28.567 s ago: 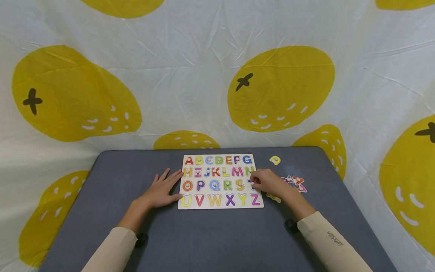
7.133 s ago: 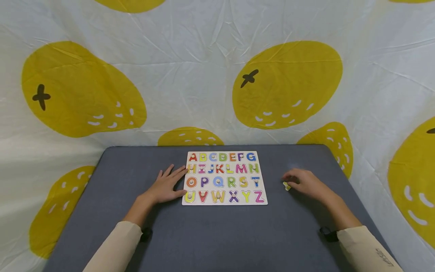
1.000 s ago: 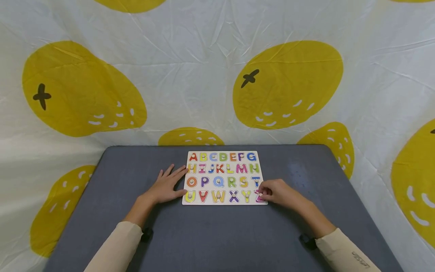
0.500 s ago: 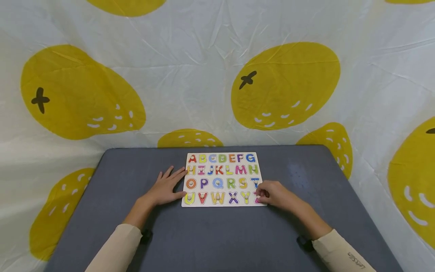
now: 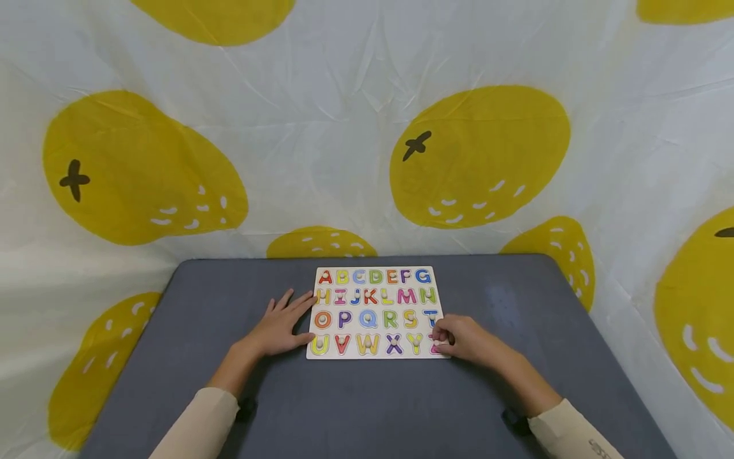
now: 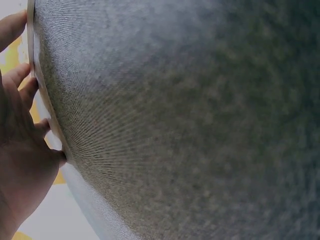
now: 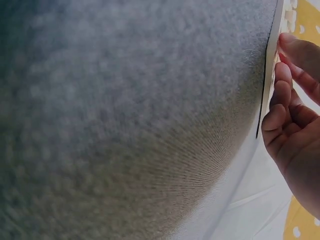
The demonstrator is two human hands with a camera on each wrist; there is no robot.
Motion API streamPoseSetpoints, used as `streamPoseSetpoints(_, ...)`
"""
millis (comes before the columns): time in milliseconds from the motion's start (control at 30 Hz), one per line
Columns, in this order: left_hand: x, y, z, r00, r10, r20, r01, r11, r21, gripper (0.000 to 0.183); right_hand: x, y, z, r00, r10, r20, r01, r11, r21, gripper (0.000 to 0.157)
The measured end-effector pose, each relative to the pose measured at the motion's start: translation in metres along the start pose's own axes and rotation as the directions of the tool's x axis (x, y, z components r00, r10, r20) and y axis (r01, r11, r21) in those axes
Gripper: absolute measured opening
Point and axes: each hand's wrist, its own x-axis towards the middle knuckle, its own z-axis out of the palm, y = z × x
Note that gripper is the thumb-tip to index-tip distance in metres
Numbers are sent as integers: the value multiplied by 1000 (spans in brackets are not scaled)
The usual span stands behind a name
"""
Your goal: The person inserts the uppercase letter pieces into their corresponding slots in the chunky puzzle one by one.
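Observation:
A pale alphabet puzzle board [image 5: 356, 329] lies on the dark grey table, its colourful knobbed letters in four rows from A to Z. My left hand [image 5: 279, 329] is spread flat beside it, fingertips and thumb touching the left edge; the left wrist view shows the fingers [image 6: 27, 90] along that edge. At the lower right corner, my right hand [image 5: 467, 341] pinches the knob of the pink letter Z puzzle piece [image 5: 434, 349], partly hidden by the fingers. In the right wrist view, the thumb and curled fingers [image 7: 282, 95] are at the board's edge.
Behind the table [image 5: 344, 408] hangs a white cloth [image 5: 321, 172] printed with big yellow fruit shapes. A dark strap or camera [image 5: 516, 422] shows at the right wrist, and another [image 5: 246, 409] at the left.
The loose pieces once right of the board are gone from there; V, W, X and Y now show knobs. My right hand moved from the yellow piece to Z. My left hand stays put.

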Motion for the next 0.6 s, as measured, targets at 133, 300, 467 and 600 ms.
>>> streamPoseSetpoints(133, -1, -1, 1, 1000, -3, -4, 3, 1000, -6, 84, -2, 0, -1, 1000, -21, -20, 21, 1000, 15, 18)
streamPoseSetpoints(300, 2, -5, -1, 1000, -1, -20, 1, 1000, -15, 84, -4, 1, -10, 995, -33, -90, 33, 999, -9, 20)
streamPoseSetpoints(467, 5, -7, -7, 999, -21, -32, 19, 999, -48, 84, -2, -3, -23, 979, -27, -203, 8, 996, -89, 16)
streamPoseSetpoints(600, 8, 3, -18, 995, -58, -81, 54, 997, -54, 78, -1, -13, -37, 932, -27, -360, -35, 986, -164, 21)
